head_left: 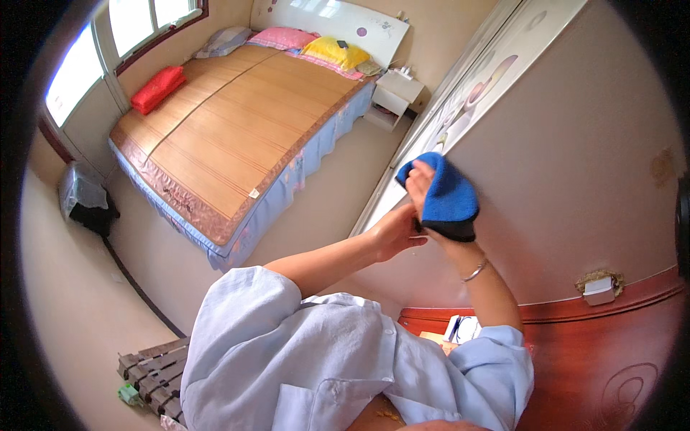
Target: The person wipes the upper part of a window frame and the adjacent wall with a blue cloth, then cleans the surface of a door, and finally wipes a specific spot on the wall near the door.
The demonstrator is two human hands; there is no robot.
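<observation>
A blue cloth with a black edge [452, 196] wraps over my right hand [420, 180]. Its fingers show at the cloth's left side, and a silver bracelet [475, 270] circles the wrist below. Close against it, my left hand [395, 233] reaches in from the left, its thumb apart and pointing right. The other left fingers are partly hidden behind the right hand, beside a dark bit of the cloth's edge. Both hands are raised in front of the plain side panel [539, 178] of a wardrobe, whose glossy patterned front [474, 97] runs away to the upper right.
A bed with a brown mat [232, 129] stands ahead to the left, a red folded bundle [158, 89] on its edge. Past its far corner is a white nightstand [398, 89]. Red wooden furniture [587, 355] spans the lower right; a dark slatted rack [156, 374] sits lower left.
</observation>
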